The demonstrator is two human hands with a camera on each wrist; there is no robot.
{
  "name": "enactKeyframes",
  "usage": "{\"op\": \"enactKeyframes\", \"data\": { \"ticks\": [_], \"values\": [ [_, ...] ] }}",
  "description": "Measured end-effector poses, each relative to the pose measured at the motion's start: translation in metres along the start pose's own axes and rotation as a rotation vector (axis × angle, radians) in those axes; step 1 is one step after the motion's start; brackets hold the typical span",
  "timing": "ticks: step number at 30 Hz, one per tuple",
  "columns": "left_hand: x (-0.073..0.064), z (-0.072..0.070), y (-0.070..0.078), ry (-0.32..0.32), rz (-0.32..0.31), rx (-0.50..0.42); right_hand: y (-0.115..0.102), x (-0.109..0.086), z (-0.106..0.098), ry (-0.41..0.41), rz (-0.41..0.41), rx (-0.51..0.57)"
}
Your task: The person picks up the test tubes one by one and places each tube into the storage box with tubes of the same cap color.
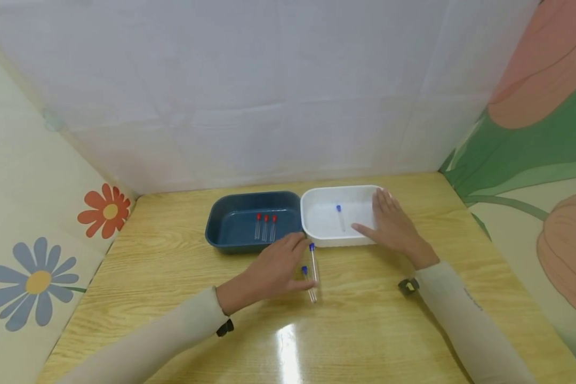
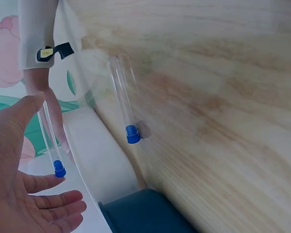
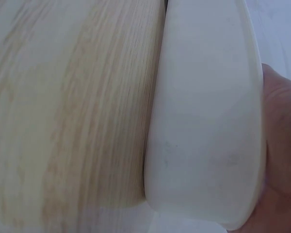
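My left hand [image 1: 276, 269] is raised over the table in front of the trays. It pinches a clear blue-capped test tube [image 2: 51, 138] lengthwise, thumb at the rounded end and index fingertip at the cap; the other fingers stay loose. Another blue-capped test tube [image 2: 123, 104] lies on the table just below that hand. My right hand [image 1: 396, 226] rests at the right end of the white tray [image 1: 317, 233], fingers straight and thumb spread over the inside. Within this tray lies one blue-capped tube [image 1: 340, 217]. The tray's outer wall partly hides the right hand in the right wrist view.
Left of the white tray, side by side with it, stands a dark blue tray [image 1: 218, 229] holding red-capped tubes [image 1: 265, 228]. A white cloth [image 1: 230, 106] hangs behind the wooden table [image 1: 173, 298]. Flower-patterned panels stand on both sides.
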State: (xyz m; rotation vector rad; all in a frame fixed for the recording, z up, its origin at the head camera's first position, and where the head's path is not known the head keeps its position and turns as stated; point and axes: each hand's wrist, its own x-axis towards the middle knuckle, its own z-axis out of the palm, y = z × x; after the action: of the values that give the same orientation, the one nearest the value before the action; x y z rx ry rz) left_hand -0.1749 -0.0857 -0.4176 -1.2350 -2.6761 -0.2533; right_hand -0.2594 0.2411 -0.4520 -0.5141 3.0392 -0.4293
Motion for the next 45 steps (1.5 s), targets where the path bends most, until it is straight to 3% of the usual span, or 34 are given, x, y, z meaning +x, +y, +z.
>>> {"op": "enactKeyframes", "data": {
  "ticks": [7,19,30,45],
  "values": [
    [0.009,-0.004,-0.004,-0.033,-0.009,0.024,0.001,0.001,0.001,0.021,-0.006,0.005],
    [0.030,-0.002,-0.010,-0.009,0.025,0.012,-0.001,-0.001,0.000,0.009,0.015,-0.007],
    [0.045,-0.001,-0.017,-0.021,-0.026,-0.045,-0.002,0.001,0.000,0.002,0.009,-0.014],
    [0.063,0.001,-0.037,-0.043,-0.024,-0.063,0.001,0.002,0.002,0.003,0.011,-0.022]
  ]
}}
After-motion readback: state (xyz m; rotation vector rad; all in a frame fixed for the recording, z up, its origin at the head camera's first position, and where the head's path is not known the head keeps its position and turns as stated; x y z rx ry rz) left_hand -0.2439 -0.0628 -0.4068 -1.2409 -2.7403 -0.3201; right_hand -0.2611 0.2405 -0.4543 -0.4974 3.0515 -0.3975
